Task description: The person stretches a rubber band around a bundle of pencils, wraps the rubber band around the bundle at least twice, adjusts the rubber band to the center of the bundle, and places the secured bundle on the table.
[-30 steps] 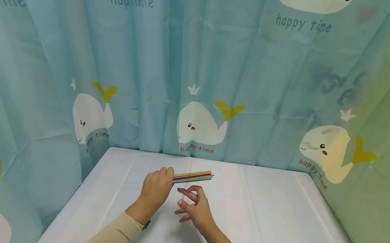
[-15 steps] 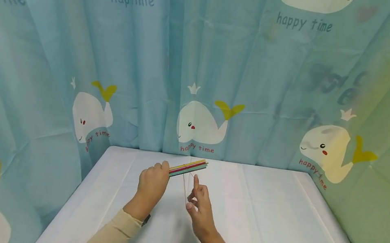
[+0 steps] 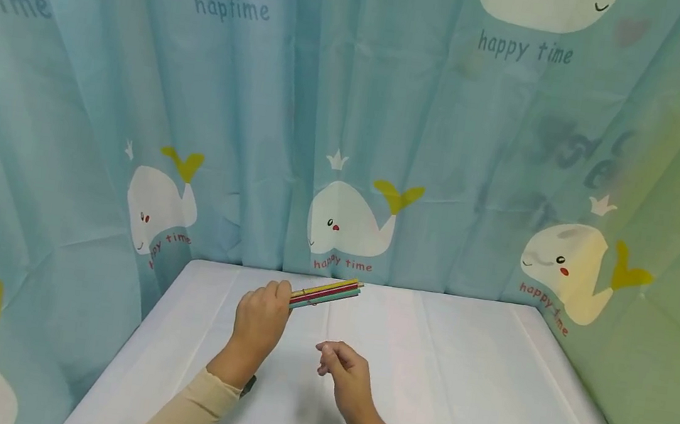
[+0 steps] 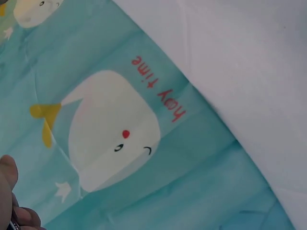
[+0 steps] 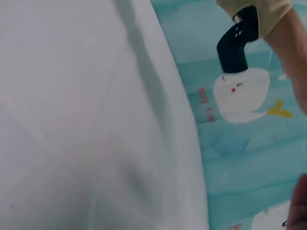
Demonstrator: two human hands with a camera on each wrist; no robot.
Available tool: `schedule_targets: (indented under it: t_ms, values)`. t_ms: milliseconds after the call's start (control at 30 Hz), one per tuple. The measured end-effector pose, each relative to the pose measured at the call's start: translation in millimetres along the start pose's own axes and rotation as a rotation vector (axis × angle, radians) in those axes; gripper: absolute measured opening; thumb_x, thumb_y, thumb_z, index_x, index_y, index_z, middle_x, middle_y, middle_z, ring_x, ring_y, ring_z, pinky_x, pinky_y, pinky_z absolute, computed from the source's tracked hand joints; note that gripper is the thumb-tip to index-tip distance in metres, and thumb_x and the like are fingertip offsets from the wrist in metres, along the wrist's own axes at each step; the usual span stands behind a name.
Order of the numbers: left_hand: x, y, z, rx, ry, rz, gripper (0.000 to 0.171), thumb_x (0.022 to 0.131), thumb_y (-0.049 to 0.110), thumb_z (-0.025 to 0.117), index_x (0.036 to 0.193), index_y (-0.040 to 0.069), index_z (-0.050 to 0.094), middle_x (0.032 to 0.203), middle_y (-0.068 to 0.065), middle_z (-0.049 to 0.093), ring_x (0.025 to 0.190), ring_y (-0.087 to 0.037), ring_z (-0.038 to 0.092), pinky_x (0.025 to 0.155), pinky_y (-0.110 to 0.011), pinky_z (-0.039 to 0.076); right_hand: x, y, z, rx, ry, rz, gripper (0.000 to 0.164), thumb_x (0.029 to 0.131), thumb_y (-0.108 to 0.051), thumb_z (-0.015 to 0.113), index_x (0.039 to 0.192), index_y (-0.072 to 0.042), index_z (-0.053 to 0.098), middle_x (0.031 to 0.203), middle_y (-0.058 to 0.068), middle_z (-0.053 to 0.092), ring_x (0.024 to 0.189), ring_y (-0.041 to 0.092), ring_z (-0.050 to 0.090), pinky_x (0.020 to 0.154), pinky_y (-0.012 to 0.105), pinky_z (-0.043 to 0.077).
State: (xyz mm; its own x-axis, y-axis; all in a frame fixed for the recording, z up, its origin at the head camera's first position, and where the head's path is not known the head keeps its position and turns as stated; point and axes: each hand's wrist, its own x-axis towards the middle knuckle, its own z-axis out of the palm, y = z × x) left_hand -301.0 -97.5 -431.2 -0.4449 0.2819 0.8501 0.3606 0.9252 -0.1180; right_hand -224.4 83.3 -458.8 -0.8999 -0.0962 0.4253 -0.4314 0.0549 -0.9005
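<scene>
My left hand (image 3: 261,320) grips a bundle of slim pencils (image 3: 325,294), yellow, red and teal, raised over the white table. Their free ends point right and slightly up. A thin rubber band (image 3: 313,303) sits on the bundle just right of the fist, with a small loop showing underneath. Below and to the right, my right hand (image 3: 347,378) is apart from the bundle, fingers loosely bent and thumb near the index finger, with nothing visible in it. Only part of the left hand's fingers (image 4: 7,172) shows in the left wrist view, beside a dark pencil end (image 4: 13,223).
The white-covered table (image 3: 453,384) reaches back to a blue curtain (image 3: 451,148) with whale prints. A green-tinted curtain side (image 3: 677,342) borders it on the right. A black wrist camera (image 5: 235,45) is strapped at the left sleeve (image 5: 268,14).
The band was stretched between the bundle and my right fingers; it has been let go and lies against the pencils. My right hand has drawn down; the left moved slightly left.
</scene>
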Motion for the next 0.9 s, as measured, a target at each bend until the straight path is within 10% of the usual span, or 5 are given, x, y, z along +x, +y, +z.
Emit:
schedule_targets:
  t_ms: [200,500,633,767,900]
  values:
    - [-4.2,3.8,0.7,-0.005,-0.011,0.045,0.033,0.069,0.008,0.085,0.079,0.003,0.054,0.062,-0.008,0.052,0.045,-0.022,0.052,0.039,-0.031,0.037,12,25,-4,0.032,0.215,0.089,0.017,0.09,-0.006,0.068,0.104,0.001,0.061,0.088,0.006,0.058,0.077,0.021,0.061,0.069,0.031,0.053]
    - [-6.4,22.3,1.9,-0.022,-0.045,0.116,0.031,0.073,0.01,0.082,0.076,0.007,0.051,0.059,-0.005,0.048,0.042,-0.017,0.043,0.039,-0.029,0.03,22,16,8,0.036,0.066,0.106,0.041,0.084,-0.008,0.075,0.121,-0.001,0.059,0.113,0.012,0.056,0.096,0.026,0.059,0.079,0.029,0.052]
    - [-6.8,28.0,2.9,-0.038,-0.038,0.133,0.031,0.077,0.012,0.081,0.075,0.007,0.05,0.058,-0.003,0.044,0.042,-0.013,0.035,0.039,-0.027,0.026,21,-4,14,-0.001,0.066,0.097,0.027,0.087,-0.006,0.071,0.111,0.004,0.064,0.107,0.01,0.057,0.089,0.023,0.057,0.075,0.028,0.052]
    - [-7.4,26.6,4.6,-0.027,-0.03,0.129,0.032,0.076,0.011,0.081,0.074,0.007,0.049,0.057,-0.003,0.043,0.041,-0.013,0.036,0.038,-0.027,0.025,18,-1,16,-0.065,0.104,-0.086,0.002,0.091,0.0,0.063,0.091,0.001,0.065,0.099,0.007,0.058,0.088,0.016,0.055,0.075,0.028,0.05]
    - [-7.2,21.7,4.8,-0.004,-0.079,0.085,0.035,0.072,0.012,0.084,0.075,0.007,0.05,0.057,-0.005,0.048,0.041,-0.016,0.045,0.038,-0.029,0.032,16,27,9,-0.337,0.083,-0.577,0.011,0.082,-0.001,0.059,0.076,-0.011,0.058,0.097,0.004,0.06,0.095,0.019,0.055,0.083,0.034,0.046]
